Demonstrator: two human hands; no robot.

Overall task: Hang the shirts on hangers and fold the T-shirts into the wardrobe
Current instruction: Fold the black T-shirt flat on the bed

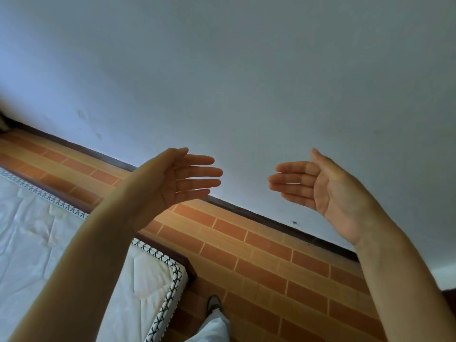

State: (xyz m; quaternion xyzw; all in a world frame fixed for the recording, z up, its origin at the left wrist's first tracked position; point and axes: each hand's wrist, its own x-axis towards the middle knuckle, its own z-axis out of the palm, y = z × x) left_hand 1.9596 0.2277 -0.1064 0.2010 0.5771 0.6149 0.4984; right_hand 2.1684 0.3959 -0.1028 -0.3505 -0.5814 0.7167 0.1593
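Both forearms are raised, the left hand (pixel 182 178) and right hand (pixel 318 186) held apart, fingers straight, nothing gripped; no shirt, hanger or wardrobe is seen, so time may be lost searching beside the mattress (pixel 49 233).

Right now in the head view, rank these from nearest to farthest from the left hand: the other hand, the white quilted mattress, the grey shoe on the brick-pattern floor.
1. Right hand, straight across, fingers facing the left hand.
2. White quilted mattress, below and left, under the left forearm.
3. Grey shoe, lowest in the picture, on the brick-pattern floor.
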